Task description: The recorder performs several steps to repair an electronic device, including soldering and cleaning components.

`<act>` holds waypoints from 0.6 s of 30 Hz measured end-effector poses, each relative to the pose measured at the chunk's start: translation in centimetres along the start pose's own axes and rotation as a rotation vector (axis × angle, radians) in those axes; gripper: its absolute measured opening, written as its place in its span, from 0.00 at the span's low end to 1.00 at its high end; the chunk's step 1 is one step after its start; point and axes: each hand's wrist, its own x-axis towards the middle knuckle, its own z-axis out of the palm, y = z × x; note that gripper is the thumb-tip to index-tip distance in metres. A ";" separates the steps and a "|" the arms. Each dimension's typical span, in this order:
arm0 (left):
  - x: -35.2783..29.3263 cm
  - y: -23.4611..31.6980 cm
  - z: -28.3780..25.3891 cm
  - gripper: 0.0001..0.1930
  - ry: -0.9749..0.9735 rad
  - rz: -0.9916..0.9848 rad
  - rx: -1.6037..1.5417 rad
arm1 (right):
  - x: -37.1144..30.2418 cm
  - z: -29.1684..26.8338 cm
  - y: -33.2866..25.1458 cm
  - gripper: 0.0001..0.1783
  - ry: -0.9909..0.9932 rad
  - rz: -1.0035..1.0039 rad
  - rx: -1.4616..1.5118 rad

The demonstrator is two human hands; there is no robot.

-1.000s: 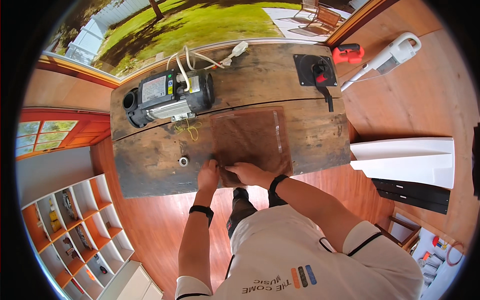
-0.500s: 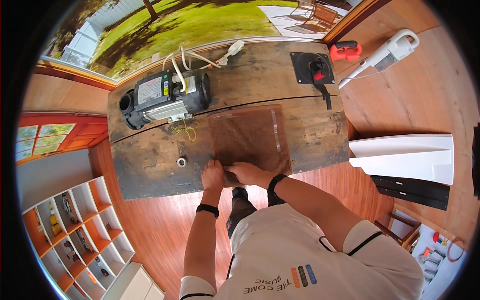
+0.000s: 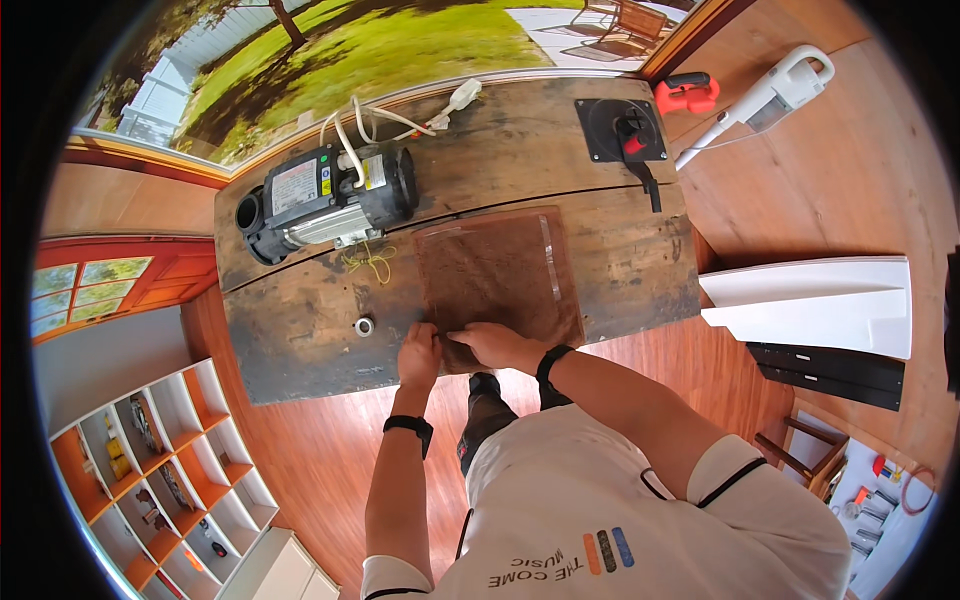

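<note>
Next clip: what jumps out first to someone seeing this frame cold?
Both hands, left hand and right hand, meet at the near edge of a clear plastic bag lying flat on a worn wooden table. A black motor with white cables sits at the table's far left. A small black stand with a red knob occupies the far right corner.

bright daylight from the window [image 3: 330,60]; sharp, edges bent by fisheye.
</note>
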 end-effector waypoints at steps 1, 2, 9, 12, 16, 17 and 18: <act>0.0 0.1 -0.1 0.06 -0.012 -0.001 0.014 | 0.0 0.0 -0.1 0.23 0.001 0.002 0.003; 0.0 0.4 -0.1 0.06 -0.019 -0.008 0.034 | 0.0 -0.1 -0.1 0.23 0.000 0.004 0.002; 0.5 1.3 1.0 0.06 -0.044 -0.105 0.200 | 0.0 -0.3 -0.3 0.22 -0.025 0.020 -0.015; 0.6 1.1 1.9 0.06 -0.072 -0.140 0.324 | 0.0 -0.3 -0.5 0.22 -0.012 0.017 -0.009; 1.4 1.3 2.2 0.06 -0.136 -0.147 0.394 | -0.1 -0.3 -0.3 0.22 -0.007 0.017 0.002; 1.6 1.3 2.1 0.06 -0.163 -0.131 0.402 | -0.1 -0.3 -0.2 0.22 -0.009 0.016 -0.002; 1.7 1.3 2.0 0.05 -0.190 -0.114 0.411 | -0.1 -0.4 -0.2 0.22 -0.011 0.015 -0.006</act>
